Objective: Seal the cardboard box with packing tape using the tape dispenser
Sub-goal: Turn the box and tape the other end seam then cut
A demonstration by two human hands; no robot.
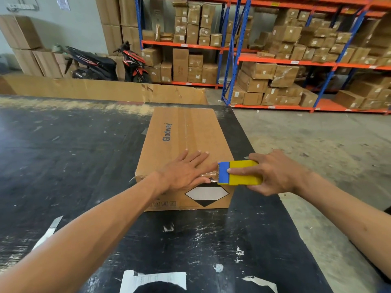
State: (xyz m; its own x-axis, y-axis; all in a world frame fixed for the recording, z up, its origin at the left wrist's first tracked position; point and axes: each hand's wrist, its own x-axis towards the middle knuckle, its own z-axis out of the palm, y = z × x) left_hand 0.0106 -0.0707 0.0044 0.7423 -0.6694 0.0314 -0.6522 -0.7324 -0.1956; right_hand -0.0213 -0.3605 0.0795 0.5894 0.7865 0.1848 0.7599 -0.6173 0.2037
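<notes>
Left hand (186, 171) lies flat on the near end of the cardboard box (186, 144), fingers (196, 158) spread and straight, palm pressing the top, thumb over the near edge. Right hand (273, 172) is closed around the yellow-and-blue tape dispenser (239, 172), thumb along its near side. A short stretch of tape (209, 175) runs from its blue mouth to the left thumb. The box sits on the black table (74, 155).

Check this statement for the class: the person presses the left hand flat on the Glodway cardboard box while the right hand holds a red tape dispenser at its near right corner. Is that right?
One detail is wrong: the tape dispenser is yellow and blue, not red. The head view shows the left hand flat on the Glodway cardboard box, and the right hand holding the dispenser at the near right corner.
</notes>
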